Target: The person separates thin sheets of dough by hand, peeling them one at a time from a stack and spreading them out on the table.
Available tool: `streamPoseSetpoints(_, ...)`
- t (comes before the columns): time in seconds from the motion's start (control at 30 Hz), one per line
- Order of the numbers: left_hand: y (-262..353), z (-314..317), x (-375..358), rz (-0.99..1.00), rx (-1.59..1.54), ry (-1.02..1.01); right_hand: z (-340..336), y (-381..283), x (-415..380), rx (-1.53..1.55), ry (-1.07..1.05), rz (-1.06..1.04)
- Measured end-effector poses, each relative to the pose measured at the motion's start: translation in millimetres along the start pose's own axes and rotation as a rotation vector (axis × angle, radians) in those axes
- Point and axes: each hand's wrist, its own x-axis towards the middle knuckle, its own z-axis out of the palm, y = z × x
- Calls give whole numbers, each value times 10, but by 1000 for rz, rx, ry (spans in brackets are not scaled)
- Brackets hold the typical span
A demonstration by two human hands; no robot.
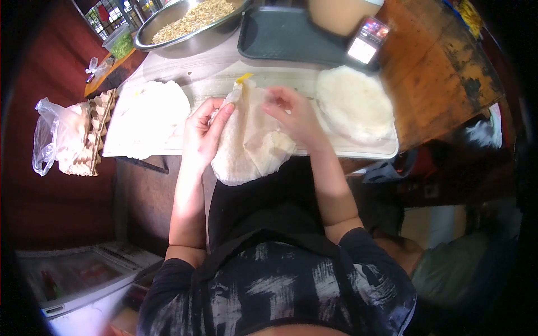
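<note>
Pale, thin round rice paper sheets [255, 151] hang over the table's front edge in front of my body, partly folded and see-through. My left hand [208, 126] pinches their upper left edge between thumb and fingers. My right hand [297, 117] is at the upper right part, its fingers curled in a pinch on the thin sheet and slightly blurred. A small yellow strip [244, 78] shows at the top of the sheets. To the left lies a spread of white rice paper [154, 117], brightly lit. On the right rests a round stack of rice paper [356, 103].
A steel bowl of shredded dry food [193, 42] and a dark tray [280, 36] stand at the back. A lit phone [368, 42] leans by a tan container [339, 14]. Egg cartons with a plastic bag [70, 134] are left. Another person's arm [400, 252] is lower right.
</note>
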Motion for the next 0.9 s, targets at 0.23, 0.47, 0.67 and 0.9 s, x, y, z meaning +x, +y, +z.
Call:
streamPoseSetpoints(0.23,45,-37,32,66,261,46,228,-65,99,-7,-113,36)
streamPoseSetpoints(0.47,-179,-89,129,-190,67,23,168,-142,51,-164,82,5)
streamPoseSetpoints(0.67,-234,-58,144,-160,-25,180,25,-111,36,-133,212,-13)
streamPoseSetpoints(0.9,-333,-122,132,-164,-35,273,-134,-31,13,-149,239,-5)
